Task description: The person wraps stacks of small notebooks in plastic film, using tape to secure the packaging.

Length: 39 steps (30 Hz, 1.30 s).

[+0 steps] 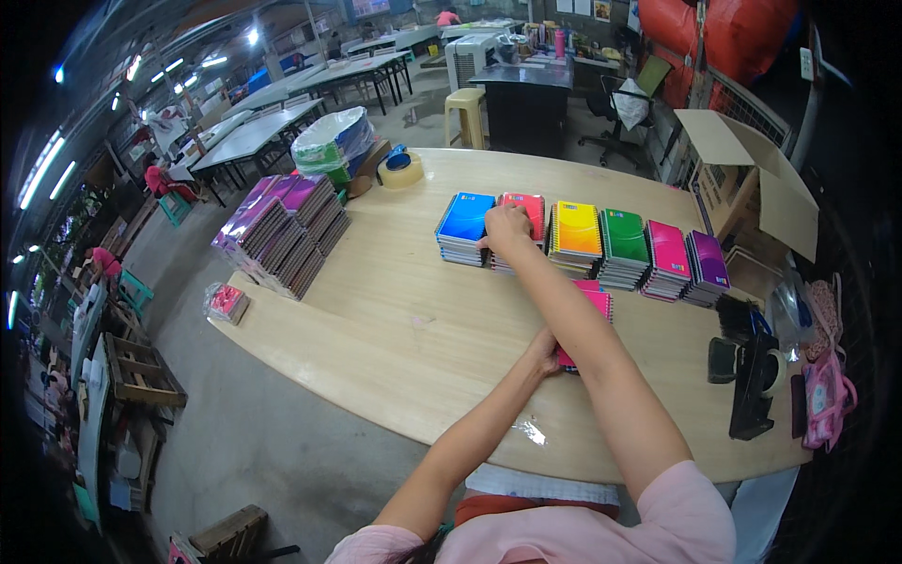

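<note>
A row of spiral notebook stacks crosses the table: blue [467, 216], red [532, 207], yellow [577, 226], green [622, 235], pink [667, 249] and purple [707, 258]. My right hand [507, 227] is at the red stack, its fingers over the top cover and its thumb at the left edge beside the blue stack. Nearer to me, my left hand [543, 352] grips the left edge of some pink notebooks [598, 303]. My right forearm crosses above them and hides part of them; the left fingertips are hidden too.
Piled purple notebooks [282, 230] stand at the left, near a small wrapped pack [227, 304]. Tape rolls [401, 169] lie at the far edge. On the right are an open cardboard box [728, 183], a black tape dispenser [754, 385] and a pink pouch [825, 404].
</note>
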Tool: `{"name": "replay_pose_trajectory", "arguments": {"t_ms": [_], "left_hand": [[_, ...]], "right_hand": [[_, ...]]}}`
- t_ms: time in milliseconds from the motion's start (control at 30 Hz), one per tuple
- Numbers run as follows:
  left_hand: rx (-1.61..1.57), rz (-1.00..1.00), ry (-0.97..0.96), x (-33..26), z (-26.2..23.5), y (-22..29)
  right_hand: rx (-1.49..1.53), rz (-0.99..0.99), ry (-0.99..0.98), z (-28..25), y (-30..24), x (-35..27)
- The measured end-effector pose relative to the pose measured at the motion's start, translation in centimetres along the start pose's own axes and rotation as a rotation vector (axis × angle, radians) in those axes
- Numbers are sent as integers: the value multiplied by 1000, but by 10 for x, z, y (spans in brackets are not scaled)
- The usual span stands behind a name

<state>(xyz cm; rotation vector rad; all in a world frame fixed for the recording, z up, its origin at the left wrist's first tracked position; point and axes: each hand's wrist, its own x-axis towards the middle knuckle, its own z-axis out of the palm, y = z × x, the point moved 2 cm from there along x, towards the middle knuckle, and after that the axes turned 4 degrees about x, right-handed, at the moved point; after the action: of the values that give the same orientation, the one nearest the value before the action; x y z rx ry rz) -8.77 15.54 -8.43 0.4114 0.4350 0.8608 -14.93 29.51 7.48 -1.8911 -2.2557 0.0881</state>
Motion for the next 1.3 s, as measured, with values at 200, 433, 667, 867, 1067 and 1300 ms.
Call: {"name": "replay_pose_trajectory", "arguments": {"t_ms": [200,433,667,867,1067,1300], "left_hand": [[-24,-10,3,-3,20,-3],[-54,-51,-50,10,-1,2],[-27,94,-80,6,3,6],[-51,228,-95,6,25,-12],[-192,143,-227,-8,8,-1],[-116,10,-83,-4,23,-4]], "right_hand": [[40,-260,69,12,24,20],[86,-328,379,-62,58,11],[330,-458,423,-134,147,-129],[-123,-225,145,-55,145,-217],[125,-267,-230,-45,107,-224],[197,-317,361,-36,171,-97]]}}
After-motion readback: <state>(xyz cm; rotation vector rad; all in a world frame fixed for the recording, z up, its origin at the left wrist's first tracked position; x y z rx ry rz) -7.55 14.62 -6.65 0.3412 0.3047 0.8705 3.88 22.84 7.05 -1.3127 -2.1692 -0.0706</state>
